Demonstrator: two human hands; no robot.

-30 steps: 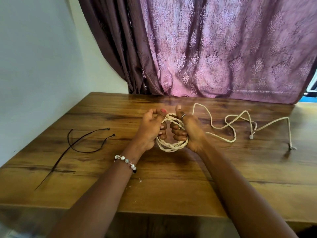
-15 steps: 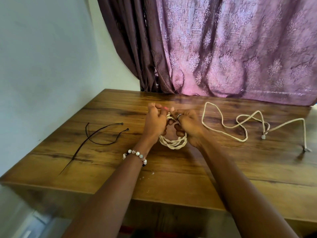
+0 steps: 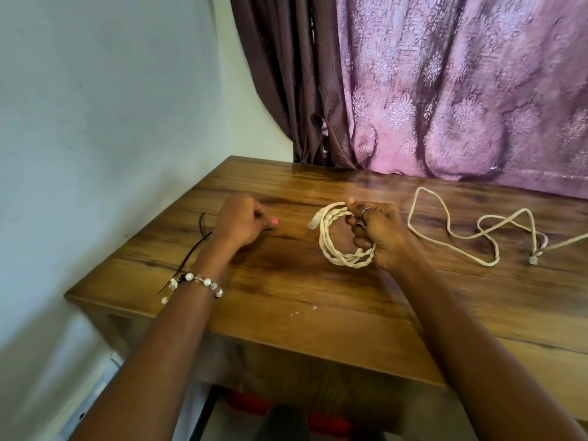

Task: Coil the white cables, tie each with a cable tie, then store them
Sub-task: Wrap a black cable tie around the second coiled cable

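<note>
A: Biggest first?
B: Worktop (image 3: 318, 313), wood. Loose white cable (image 3: 458, 237) sprawls at 3 o'clock of the hands, uncoiled.
A: The coil?
B: Coiled cable (image 3: 331, 246) stands on edge, plug end at top left; right hand (image 3: 378, 233) grips its right side, fingers curled thru the loops.
A: Left hand (image 3: 238, 224)?
B: Loosely curled over the black cable ties (image 3: 194, 249); can't tell if it pinches one. Ties lie at 9 o'clock of the coil, long axis running 7-to-1. Left hand's nearer, so prob. it fetches the tie.
</note>
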